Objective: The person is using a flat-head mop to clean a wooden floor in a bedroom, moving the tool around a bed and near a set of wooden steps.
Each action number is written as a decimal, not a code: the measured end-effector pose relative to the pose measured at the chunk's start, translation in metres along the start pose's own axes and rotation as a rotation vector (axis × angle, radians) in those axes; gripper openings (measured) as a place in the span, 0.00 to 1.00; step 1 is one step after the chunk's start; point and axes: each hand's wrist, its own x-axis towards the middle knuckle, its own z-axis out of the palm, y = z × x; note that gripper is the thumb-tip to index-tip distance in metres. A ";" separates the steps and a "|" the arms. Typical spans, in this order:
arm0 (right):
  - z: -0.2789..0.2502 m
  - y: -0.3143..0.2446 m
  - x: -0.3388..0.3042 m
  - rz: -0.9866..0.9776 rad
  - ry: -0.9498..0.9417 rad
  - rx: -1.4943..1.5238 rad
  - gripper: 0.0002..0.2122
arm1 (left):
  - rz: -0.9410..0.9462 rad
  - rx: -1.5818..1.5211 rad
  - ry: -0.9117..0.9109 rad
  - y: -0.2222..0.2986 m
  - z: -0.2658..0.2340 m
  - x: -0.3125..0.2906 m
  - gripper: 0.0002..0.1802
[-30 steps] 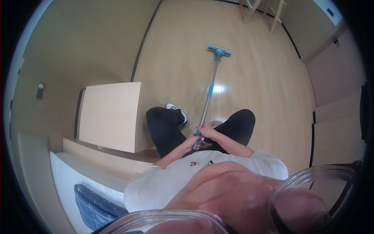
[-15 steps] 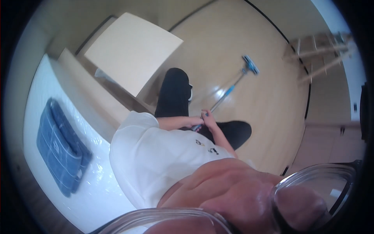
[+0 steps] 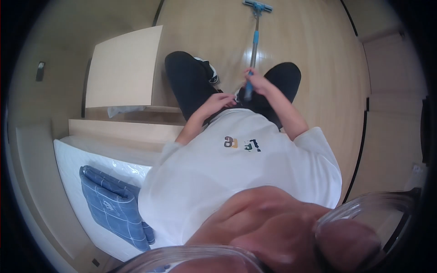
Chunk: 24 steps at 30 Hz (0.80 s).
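A mop [image 3: 253, 53] with a grey handle, a blue grip section and a blue-and-white flat head slants away from my lap across the wooden floor. Its head [image 3: 258, 6] lies at the far edge of the view. My right hand [image 3: 256, 82] is wrapped around the upper handle, just short of its end. To the left of the handle end, over my lap, my left hand [image 3: 221, 103] has its fingers loosely stretched out, apart from the handle. Nothing shows in it, though its palm side is hidden.
At left stands a pale wooden box-like piece of furniture [image 3: 125, 68]. Nearer, a plastic-covered mattress [image 3: 75, 175] carries a folded blue checked cloth [image 3: 111, 202]. Walls and pale cabinet panels [image 3: 387, 150] border the floor on the right.
My left hand has come off the mop handle, while my right hand keeps hold. The view has turned, and the mop now points more straight ahead.
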 end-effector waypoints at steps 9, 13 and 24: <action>-0.016 -0.049 -0.084 -0.268 0.116 -0.123 0.07 | 0.146 -0.231 0.730 -0.077 0.011 -0.187 0.17; 0.030 -0.046 -0.116 -0.222 0.089 -0.093 0.11 | 0.160 0.103 0.786 -0.085 0.014 -0.188 0.17; 0.036 0.039 -0.330 -0.094 0.144 -0.250 0.34 | 0.244 0.109 0.684 -0.094 0.019 -0.186 0.16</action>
